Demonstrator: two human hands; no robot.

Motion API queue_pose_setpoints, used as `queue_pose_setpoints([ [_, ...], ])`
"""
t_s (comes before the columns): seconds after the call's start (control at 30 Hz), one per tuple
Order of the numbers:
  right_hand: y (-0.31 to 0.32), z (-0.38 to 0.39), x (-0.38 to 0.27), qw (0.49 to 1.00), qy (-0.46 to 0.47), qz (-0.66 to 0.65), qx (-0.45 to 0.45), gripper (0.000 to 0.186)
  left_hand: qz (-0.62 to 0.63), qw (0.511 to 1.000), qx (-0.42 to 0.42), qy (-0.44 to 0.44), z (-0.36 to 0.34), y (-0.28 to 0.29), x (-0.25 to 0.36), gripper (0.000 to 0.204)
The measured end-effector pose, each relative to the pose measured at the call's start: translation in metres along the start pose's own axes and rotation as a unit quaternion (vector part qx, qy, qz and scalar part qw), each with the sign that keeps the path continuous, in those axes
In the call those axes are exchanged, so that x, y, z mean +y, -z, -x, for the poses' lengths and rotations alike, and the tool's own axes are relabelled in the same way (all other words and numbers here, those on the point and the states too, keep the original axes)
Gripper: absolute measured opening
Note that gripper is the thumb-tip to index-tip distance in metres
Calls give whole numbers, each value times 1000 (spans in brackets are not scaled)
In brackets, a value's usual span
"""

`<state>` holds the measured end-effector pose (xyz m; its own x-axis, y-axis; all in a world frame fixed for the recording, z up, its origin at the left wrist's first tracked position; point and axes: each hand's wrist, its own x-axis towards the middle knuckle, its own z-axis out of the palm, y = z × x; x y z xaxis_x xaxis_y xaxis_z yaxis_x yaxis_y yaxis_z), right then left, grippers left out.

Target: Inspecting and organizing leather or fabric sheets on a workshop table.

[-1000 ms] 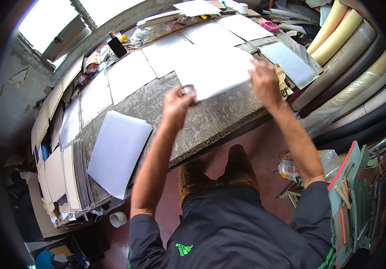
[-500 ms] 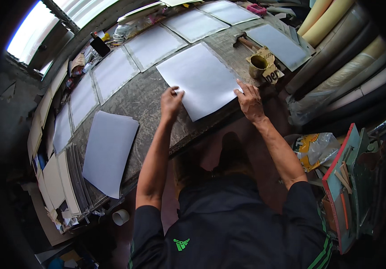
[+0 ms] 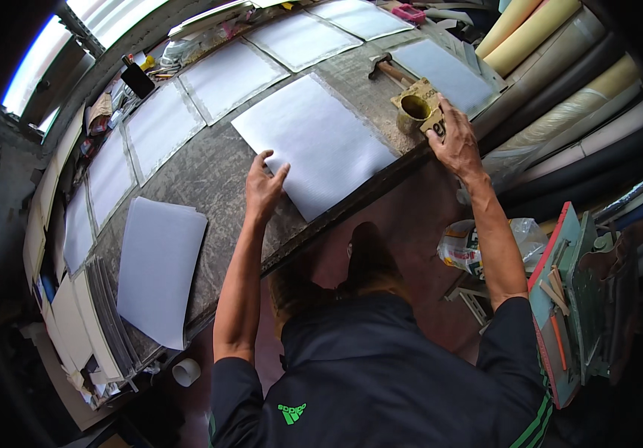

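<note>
A white sheet [image 3: 314,142] lies flat on the worn dark table. By its left edge, my left hand [image 3: 264,187] is open, thumb and fingers apart, holding nothing. Over at the table's front edge, my right hand [image 3: 456,142] has its thumb and fingers bent round the right end of a torn piece of cardboard [image 3: 427,91]. That end of the cardboard is hidden under the hand. A brass-coloured cup [image 3: 413,112] with dark yellowish contents stands on the cardboard, left of my right fingers. Just behind it lies a hammer [image 3: 392,69] with a wooden handle.
Several white sheets [image 3: 232,75] are laid along the table's far side. A stack of pale sheets [image 3: 161,265] lies at left, beside grey-edged boards [image 3: 101,321]. Rolls of material [image 3: 560,89] lean at right. A plastic bag [image 3: 459,250] and a red-edged board [image 3: 549,299] stand below them.
My right hand has left the sheet's right corner and moved right onto the cardboard by the cup. My left hand has opened beside the sheet. The whole view has shifted slightly.
</note>
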<state>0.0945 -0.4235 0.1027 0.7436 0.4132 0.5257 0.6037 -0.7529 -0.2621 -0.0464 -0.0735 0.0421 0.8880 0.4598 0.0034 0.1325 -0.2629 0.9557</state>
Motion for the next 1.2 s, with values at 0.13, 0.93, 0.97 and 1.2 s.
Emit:
queue_pose_setpoints([
  [0.13, -6, -29, 7, 991, 67, 46, -110, 92, -8, 998, -41, 52, 7, 0, -13, 56],
  [0.93, 13, -25, -12, 976, -43, 10, -212, 87, 165, 978, -40, 124, 7, 3, -1, 60],
  [0.97, 10, -20, -11, 984, -18, 10, -178, 82, 169, 977, -39, 121, 7, 3, -2, 60],
  [1.2, 8, 18, -36, 964, -45, -209, -156, 66, 254, 953, -38, 159, 6, 6, -6, 59],
])
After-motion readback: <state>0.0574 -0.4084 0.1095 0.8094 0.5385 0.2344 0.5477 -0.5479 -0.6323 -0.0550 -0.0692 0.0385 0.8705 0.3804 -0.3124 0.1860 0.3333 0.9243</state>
